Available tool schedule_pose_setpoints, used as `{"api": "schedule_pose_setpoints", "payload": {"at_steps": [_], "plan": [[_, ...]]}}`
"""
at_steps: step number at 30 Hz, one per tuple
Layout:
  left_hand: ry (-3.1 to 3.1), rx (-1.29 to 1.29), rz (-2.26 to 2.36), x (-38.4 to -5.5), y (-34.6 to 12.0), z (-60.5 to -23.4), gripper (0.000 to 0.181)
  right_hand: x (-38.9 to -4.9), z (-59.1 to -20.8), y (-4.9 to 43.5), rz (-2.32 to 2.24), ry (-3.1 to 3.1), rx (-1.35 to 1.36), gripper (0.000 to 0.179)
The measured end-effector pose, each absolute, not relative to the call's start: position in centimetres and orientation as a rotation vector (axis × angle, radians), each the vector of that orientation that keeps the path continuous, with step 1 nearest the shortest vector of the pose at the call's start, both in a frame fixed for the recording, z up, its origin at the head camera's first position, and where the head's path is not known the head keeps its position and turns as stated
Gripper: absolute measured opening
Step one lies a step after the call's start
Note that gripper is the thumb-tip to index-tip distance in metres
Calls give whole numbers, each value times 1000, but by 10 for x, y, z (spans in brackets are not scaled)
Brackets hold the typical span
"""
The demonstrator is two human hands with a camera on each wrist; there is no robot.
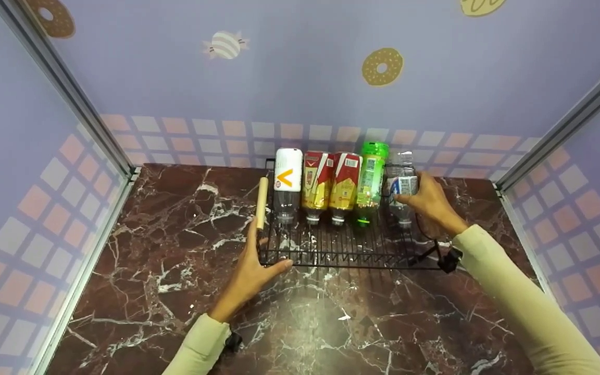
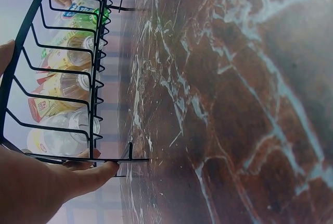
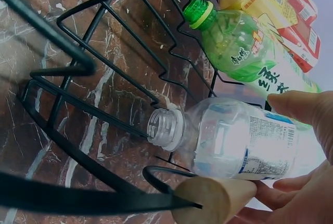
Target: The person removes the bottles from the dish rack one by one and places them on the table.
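A black wire rack point(image 1: 331, 266) with wooden side handles stands on the marbled surface. My left hand point(image 1: 252, 268) grips its front left corner, thumb along the front wire and fingers by the side, below the pale wooden handle point(image 1: 262, 200). At the rack's right end, my right hand point(image 1: 433, 200) holds a clear plastic bottle point(image 3: 223, 140) by its labelled body, thumb on top. This bottle's open neck points down toward the wires. To its left lean a green-capped bottle point(image 1: 372, 179), two red-and-yellow labelled bottles point(image 1: 345, 182) and a white-labelled bottle point(image 1: 288, 174), necks toward me.
Behind the rack rises a lilac wall point(image 1: 300, 78) with a checked band and sweet prints. Side panels with metal posts point(image 1: 71, 91) flank the brown marbled tabletop point(image 1: 164, 260). Another wooden handle point(image 3: 203, 200) sits close beneath my right hand.
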State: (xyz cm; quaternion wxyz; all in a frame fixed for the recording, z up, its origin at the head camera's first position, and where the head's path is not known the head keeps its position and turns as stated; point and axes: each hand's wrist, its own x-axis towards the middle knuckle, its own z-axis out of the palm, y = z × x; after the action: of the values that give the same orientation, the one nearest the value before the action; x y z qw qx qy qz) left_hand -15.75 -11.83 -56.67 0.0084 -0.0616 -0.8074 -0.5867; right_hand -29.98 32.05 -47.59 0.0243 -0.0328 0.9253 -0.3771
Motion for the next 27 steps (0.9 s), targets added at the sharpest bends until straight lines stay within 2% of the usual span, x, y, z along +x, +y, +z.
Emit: {"api": "schedule_pose_setpoints", "payload": {"at_steps": [9, 17, 23, 27], "plan": [[-2491, -200, -1857, -158, -118, -569, 135, -302, -483, 317, -1135, 2938, -164, 55], [-2504, -198, -1840, -158, -118, -569, 138, -302, -487, 316, -1202, 2926, -124, 62], [-2511, -189, -1839, -158, -119, -569, 140, -304, -491, 315, -1188, 2978, -72, 56], [-2529, -188, -1827, -158, -120, -569, 139, -303, -489, 315, -1205, 2994, -47, 70]]}}
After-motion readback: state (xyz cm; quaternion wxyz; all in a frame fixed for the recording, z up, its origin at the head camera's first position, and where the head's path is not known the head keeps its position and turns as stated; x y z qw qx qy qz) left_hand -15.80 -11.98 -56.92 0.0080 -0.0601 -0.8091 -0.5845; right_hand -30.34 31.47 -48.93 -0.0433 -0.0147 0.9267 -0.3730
